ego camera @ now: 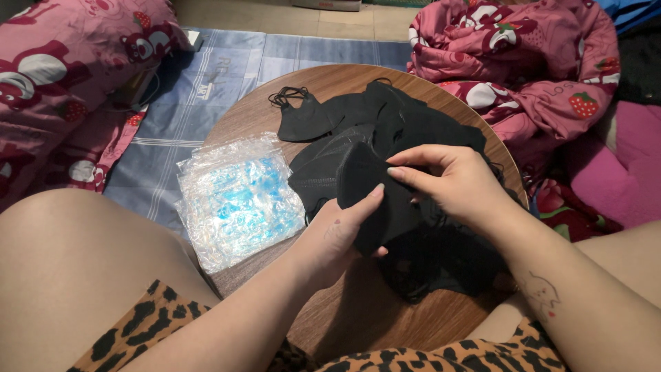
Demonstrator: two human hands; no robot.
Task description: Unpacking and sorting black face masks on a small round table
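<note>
Centrally, the round wooden table (358, 310) carries a heap of black masks (406, 131) across its far half, with a stack of clear plastic bags (234, 200) on its left edge. Over the table's middle, both hands close on one black mask (365, 186): left hand (337, 238) cupping from below, right hand (451, 182) pinching its upper edge. Best kept flat, fingers off loops.

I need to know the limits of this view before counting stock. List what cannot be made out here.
- Head view: the number of black masks in the pile; they overlap and blend in the dark.
- Part of the held mask, covered by the left hand and right hand.
- Contents of the clear packets; glare blurs them.
- The table near edge, hidden by legs.
</note>
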